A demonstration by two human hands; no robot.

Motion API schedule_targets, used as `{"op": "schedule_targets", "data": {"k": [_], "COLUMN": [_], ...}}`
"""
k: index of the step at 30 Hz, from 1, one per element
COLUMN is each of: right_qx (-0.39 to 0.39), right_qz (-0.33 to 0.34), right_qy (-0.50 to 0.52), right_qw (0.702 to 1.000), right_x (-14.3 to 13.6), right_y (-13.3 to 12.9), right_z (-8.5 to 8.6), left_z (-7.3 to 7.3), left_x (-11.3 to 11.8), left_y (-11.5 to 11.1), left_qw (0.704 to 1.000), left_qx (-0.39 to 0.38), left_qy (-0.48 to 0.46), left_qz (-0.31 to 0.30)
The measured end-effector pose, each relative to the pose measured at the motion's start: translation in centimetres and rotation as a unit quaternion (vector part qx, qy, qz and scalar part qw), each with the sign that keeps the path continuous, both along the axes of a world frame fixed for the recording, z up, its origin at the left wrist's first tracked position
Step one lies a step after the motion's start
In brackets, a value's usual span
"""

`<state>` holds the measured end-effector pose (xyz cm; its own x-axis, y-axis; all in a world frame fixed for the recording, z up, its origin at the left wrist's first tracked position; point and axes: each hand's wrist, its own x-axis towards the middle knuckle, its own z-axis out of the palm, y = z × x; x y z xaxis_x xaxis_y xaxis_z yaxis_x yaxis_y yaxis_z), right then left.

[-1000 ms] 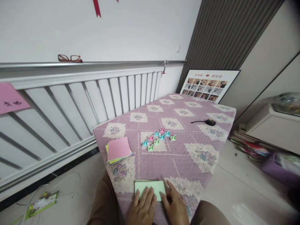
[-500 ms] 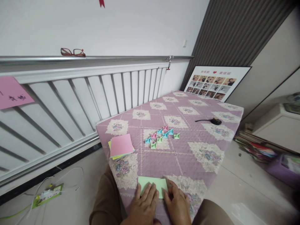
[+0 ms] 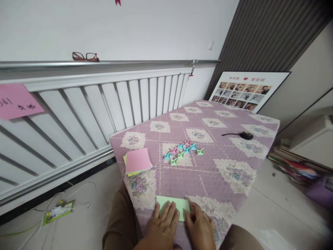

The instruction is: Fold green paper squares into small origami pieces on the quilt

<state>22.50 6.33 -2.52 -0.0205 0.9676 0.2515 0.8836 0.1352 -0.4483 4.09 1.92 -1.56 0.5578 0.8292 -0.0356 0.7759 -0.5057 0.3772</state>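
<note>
Pale green paper lies at the near end of the cloth-covered counter, a smooth rectangle under the person's two hands. The left hand rests palm down across it from the near side, its fingers laid flat and pointing away, the middle ones close together and the outer one set slightly off at the paper's left side. The right hand comes in at the right edge, knuckles bent, thumb tip on the sheet and index finger curled beside it; I cannot tell from this angle whether those fingers pinch the edge or only touch it.

The quilted cloth is mauve, with ragged-edged cream patches bearing flowers. Farther along it stands a cluster of small folded paper pieces in pink, blue and green, crisp and pointed at the corners. To their left is a loose stack of square sheets, pink uppermost, yellow showing beneath.

The left hand covers much of the green paper's near edge. Both forearms are cut off by the bottom of the view, and the purple container at far right is blurred.
</note>
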Motion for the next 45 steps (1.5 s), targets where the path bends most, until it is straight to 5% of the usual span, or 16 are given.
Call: {"op": "schedule_targets", "data": {"k": [20,31,45], "right_qx": [-0.012,-0.015,0.088], "right_qz": [0.003,-0.002,0.003], "right_qy": [0.01,0.001,0.07], "right_qw": [1.0,1.0,0.994], "right_x": [0.0,-0.1,0.8], "right_y": [-0.2,-0.3,-0.4], "right_z": [0.7,1.0,0.4], "left_z": [-1.3,-2.0,-0.5], "left_x": [0.0,0.2,0.6], "left_y": [-0.3,-0.2,-0.2], "left_qw": [0.999,1.0,0.997], "left_qx": [0.035,-0.017,-0.07], "left_qy": [0.032,0.01,0.016], "left_qz": [-0.002,0.005,0.027]}}
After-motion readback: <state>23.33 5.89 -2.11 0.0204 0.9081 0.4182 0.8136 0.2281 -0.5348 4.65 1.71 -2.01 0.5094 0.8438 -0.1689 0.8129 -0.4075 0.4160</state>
